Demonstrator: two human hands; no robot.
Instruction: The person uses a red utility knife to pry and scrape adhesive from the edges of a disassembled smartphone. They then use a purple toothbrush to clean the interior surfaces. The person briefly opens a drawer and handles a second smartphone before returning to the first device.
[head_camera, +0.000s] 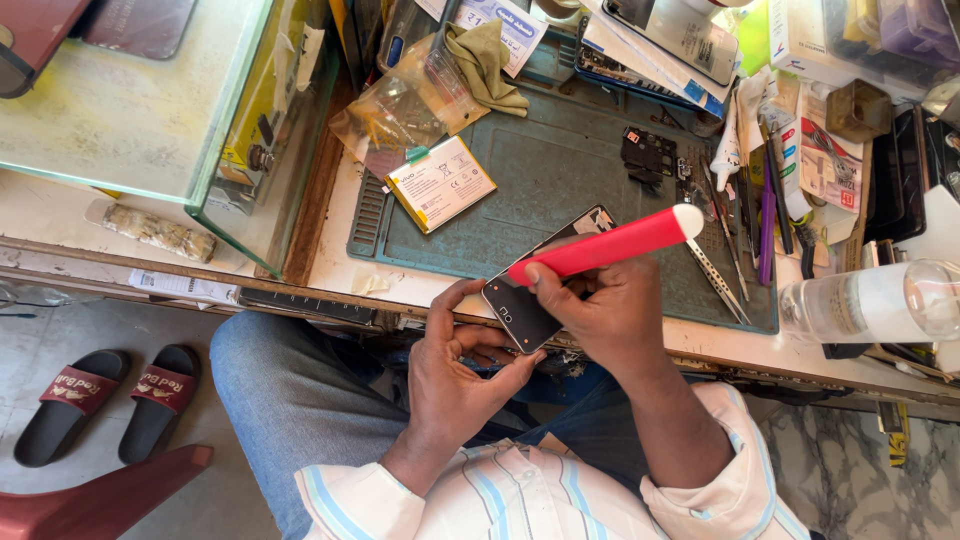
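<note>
Gripping black phone (530, 300) from below: left hand (460, 365); right hand (600, 300) pinching red tool (605, 245) against it; battery (440, 183) on mat (560, 170).

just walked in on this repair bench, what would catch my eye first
The bright red tool with a white tip stands out, held in the right hand over a dark phone that the left hand steadies at the bench edge. Behind them a flat battery lies on the green mat, and red sandals sit on the floor at left.
</note>
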